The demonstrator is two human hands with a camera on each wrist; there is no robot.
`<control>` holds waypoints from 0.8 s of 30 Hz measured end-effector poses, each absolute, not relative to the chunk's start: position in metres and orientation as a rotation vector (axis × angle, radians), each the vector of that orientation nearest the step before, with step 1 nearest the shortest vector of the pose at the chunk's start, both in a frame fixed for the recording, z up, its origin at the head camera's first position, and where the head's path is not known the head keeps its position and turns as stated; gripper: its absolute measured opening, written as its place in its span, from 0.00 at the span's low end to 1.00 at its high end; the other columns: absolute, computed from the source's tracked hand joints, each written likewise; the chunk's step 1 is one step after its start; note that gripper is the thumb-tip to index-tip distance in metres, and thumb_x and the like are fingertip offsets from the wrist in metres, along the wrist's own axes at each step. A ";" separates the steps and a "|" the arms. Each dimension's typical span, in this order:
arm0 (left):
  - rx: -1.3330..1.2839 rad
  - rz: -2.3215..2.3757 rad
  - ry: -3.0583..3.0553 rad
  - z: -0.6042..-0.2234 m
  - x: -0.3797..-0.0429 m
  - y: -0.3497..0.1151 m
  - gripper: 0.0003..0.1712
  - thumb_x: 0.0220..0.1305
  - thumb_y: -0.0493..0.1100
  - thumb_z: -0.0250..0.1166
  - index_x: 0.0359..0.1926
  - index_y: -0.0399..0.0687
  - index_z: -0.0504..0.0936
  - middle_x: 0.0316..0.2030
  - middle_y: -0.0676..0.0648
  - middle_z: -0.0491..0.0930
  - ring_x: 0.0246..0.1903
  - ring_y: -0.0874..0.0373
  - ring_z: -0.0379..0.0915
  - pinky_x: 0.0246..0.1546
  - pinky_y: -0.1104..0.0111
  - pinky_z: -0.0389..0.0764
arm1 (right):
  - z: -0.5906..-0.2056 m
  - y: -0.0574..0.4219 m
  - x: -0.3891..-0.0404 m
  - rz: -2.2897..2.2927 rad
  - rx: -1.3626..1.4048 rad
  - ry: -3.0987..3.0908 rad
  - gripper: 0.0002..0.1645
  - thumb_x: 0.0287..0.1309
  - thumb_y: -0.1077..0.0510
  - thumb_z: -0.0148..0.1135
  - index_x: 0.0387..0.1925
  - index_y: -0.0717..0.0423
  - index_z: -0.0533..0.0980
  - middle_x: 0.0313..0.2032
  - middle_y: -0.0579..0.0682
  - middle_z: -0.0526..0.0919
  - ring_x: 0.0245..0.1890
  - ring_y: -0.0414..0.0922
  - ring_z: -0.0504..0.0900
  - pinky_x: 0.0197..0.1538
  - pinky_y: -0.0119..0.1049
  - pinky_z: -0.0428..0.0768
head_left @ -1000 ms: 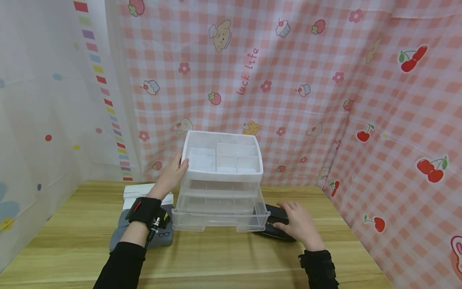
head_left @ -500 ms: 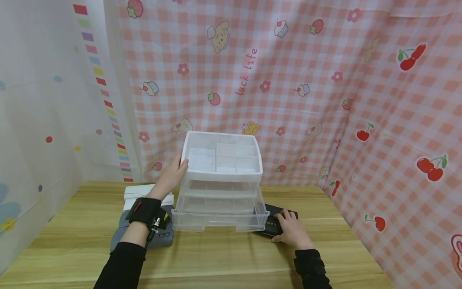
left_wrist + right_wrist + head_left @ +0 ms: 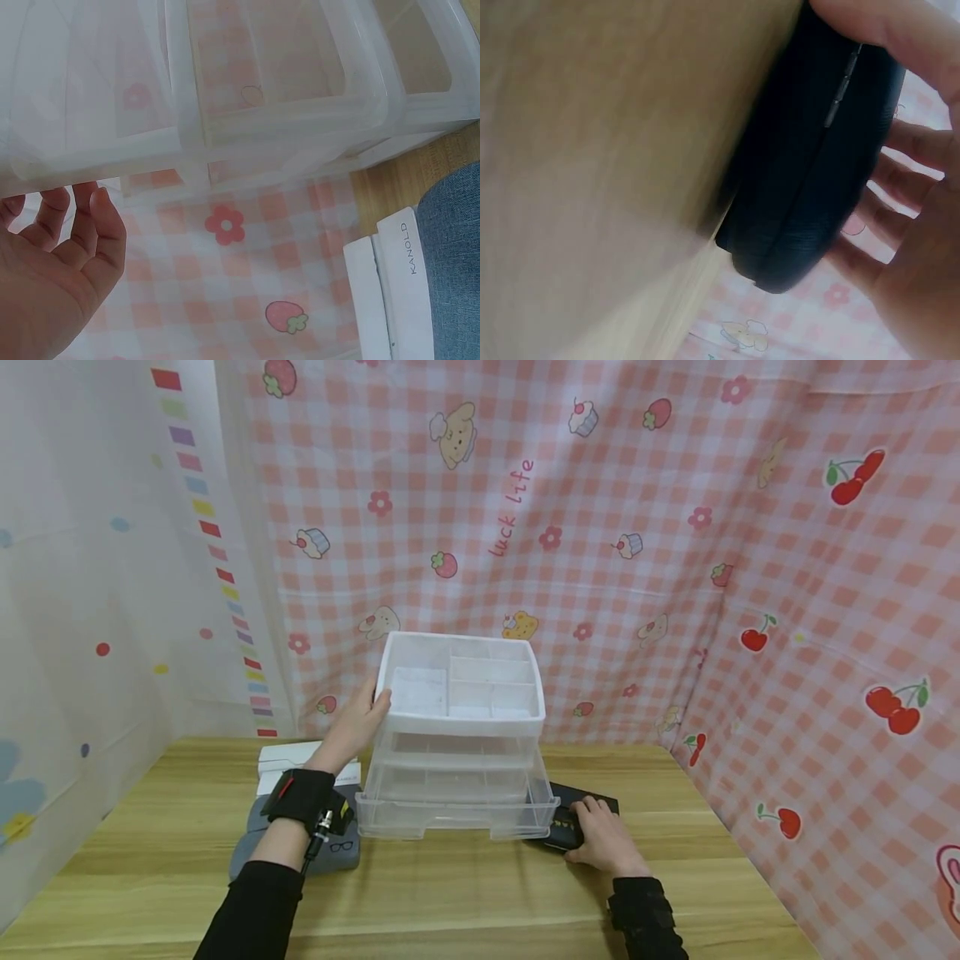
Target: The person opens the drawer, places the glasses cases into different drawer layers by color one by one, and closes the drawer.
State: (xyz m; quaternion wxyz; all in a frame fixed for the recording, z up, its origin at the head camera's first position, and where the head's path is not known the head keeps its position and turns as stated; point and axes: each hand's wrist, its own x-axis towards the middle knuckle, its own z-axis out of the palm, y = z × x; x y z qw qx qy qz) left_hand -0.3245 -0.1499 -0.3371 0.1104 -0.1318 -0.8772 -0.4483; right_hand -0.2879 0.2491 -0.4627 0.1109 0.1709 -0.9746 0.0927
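A white plastic drawer organizer (image 3: 465, 727) with a divided top tray stands in the middle of the table. Its clear lower drawer (image 3: 457, 817) is pulled out toward me. My left hand (image 3: 354, 727) grips the organizer's upper left edge; in the left wrist view, the fingers (image 3: 105, 225) curl at the plastic wall. To the right of the drawer, my right hand (image 3: 606, 839) holds a black hinged glasses case (image 3: 564, 833), thumb on the near side and fingers on the far side. The right wrist view shows the case (image 3: 810, 165) between thumb and fingers, close to the tabletop.
Left of the organizer lie a grey case (image 3: 341, 852) with a glasses outline and a white box (image 3: 281, 758), partly behind my left forearm. A flat black piece (image 3: 603, 802) shows behind my right fingers. Patterned curtains (image 3: 480, 527) enclose the wooden table (image 3: 450, 902).
My right hand has moved left and slightly down and closed round the black glasses case, which shifted a little. The left hand and the organizer have stayed put.
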 end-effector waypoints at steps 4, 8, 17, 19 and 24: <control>-0.384 -1.305 -2.577 -0.337 -0.325 -0.150 0.28 0.75 0.55 0.38 0.64 0.40 0.57 0.57 0.35 0.67 0.52 0.44 0.65 0.53 0.51 0.67 | -0.456 0.252 -0.287 0.274 0.511 -2.815 0.40 0.29 0.52 0.82 0.47 0.62 0.74 0.45 0.58 0.77 0.49 0.57 0.74 0.50 0.53 0.75; -0.384 -1.322 -2.576 -0.338 -0.325 -0.151 0.29 0.75 0.54 0.38 0.68 0.42 0.54 0.63 0.34 0.63 0.61 0.42 0.63 0.59 0.48 0.65 | -0.441 0.256 -0.281 0.318 0.502 -2.750 0.42 0.30 0.55 0.81 0.50 0.65 0.73 0.47 0.61 0.76 0.49 0.57 0.73 0.51 0.50 0.75; -0.389 -1.317 -2.577 -0.340 -0.326 -0.152 0.31 0.75 0.55 0.38 0.70 0.43 0.52 0.66 0.35 0.61 0.64 0.41 0.61 0.61 0.46 0.64 | -0.400 0.264 -0.263 0.315 0.475 -2.545 0.41 0.33 0.58 0.80 0.51 0.69 0.73 0.47 0.65 0.76 0.47 0.61 0.73 0.49 0.53 0.75; -0.391 -1.308 -2.575 -0.341 -0.326 -0.152 0.30 0.74 0.56 0.37 0.67 0.42 0.55 0.62 0.34 0.64 0.58 0.42 0.65 0.57 0.47 0.67 | -0.391 0.265 -0.258 0.317 0.458 -2.493 0.41 0.33 0.58 0.80 0.52 0.70 0.73 0.47 0.66 0.76 0.47 0.61 0.72 0.48 0.54 0.75; -0.400 -1.310 -2.574 -0.341 -0.328 -0.152 0.29 0.75 0.56 0.37 0.66 0.41 0.56 0.59 0.34 0.65 0.55 0.43 0.66 0.54 0.49 0.68 | -0.370 0.263 -0.249 0.322 0.451 -2.321 0.44 0.27 0.60 0.82 0.51 0.71 0.73 0.47 0.67 0.75 0.45 0.62 0.72 0.46 0.55 0.74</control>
